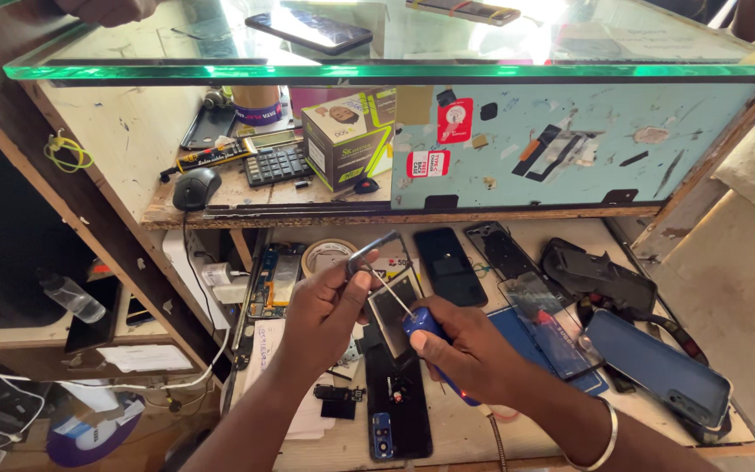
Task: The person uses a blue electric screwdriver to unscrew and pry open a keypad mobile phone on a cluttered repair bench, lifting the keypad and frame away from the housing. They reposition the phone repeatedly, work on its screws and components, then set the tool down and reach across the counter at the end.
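My left hand (pixel 329 310) holds a small phone frame part (pixel 391 293) tilted up over the workbench. In my right hand (pixel 465 350) is a blue-handled screwdriver (pixel 419 322), its thin metal shaft touching the part near my left thumb. A bangle sits on my right wrist. Below my hands lies an opened phone (pixel 399 402) with a blue camera module.
On the bench lie a black phone (pixel 449 265), a tape roll (pixel 328 254), a circuit board (pixel 274 284), phone backs and a blue cover (pixel 657 367). A shelf above holds a calculator (pixel 277 162), mouse (pixel 196 187) and box (pixel 347 140). A phone (pixel 309 31) rests on the glass top.
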Available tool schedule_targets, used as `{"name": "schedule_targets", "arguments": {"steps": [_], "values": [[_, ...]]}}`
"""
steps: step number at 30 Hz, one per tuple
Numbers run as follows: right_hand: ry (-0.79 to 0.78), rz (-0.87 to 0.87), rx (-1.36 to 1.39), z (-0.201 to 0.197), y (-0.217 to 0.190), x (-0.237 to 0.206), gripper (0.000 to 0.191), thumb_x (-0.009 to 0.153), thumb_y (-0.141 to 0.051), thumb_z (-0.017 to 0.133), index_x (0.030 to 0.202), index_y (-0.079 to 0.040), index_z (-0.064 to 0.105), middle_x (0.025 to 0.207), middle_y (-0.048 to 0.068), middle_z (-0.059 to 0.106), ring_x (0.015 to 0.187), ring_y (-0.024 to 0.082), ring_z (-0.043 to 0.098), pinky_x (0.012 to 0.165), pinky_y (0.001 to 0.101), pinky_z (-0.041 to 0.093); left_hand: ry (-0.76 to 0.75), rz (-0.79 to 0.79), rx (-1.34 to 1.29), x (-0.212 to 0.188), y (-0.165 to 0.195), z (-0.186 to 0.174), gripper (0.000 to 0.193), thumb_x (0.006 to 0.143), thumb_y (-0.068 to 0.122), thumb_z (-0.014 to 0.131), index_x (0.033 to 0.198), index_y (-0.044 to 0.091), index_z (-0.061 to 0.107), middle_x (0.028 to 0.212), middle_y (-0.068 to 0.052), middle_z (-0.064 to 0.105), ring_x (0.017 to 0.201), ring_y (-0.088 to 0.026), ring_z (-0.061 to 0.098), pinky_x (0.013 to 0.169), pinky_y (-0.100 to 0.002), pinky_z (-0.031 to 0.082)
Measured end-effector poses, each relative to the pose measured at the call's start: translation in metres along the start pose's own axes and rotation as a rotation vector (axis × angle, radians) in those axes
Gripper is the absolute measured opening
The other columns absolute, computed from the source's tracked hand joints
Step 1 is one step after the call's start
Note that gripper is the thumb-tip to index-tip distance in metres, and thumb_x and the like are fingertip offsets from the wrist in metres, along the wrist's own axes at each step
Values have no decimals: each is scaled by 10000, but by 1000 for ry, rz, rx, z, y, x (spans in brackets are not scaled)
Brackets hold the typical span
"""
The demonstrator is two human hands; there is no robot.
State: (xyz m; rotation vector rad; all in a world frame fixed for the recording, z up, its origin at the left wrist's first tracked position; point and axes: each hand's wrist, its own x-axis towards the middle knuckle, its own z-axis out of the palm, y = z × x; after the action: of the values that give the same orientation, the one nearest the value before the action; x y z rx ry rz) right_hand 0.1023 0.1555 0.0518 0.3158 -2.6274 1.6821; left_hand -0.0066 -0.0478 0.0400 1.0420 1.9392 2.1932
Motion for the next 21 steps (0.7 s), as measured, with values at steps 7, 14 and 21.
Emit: {"name": "schedule_targets", "arguments": {"steps": [7,14,21], "values": [[17,14,-83,0,-4,2,421,956,-406,590,1162,-39,601,677,37,657,548,84,651,507,276,564,-102,19,-45,-2,1,-1,367,1052,207,571,1376,60,660,875,9,697,715,-24,601,639,-210,532],[13,-2,-70,2,-5,0,399,967,-385,592,1130,-20,604,688,34,641,555,89,643,497,277,554,-77,-9,-84,-2,-8,-1,338,1048,191,565,1339,57,675,995,-8,726,751,-25,612,649,-211,530],[42,0,-83,3,-6,0,390,960,-367,602,1141,-23,612,690,27,636,549,87,642,493,273,544,-72,-10,-107,-3,-9,0,316,1055,181,566,1313,54,696,959,0,730,745,-15,601,632,-205,512]]}}
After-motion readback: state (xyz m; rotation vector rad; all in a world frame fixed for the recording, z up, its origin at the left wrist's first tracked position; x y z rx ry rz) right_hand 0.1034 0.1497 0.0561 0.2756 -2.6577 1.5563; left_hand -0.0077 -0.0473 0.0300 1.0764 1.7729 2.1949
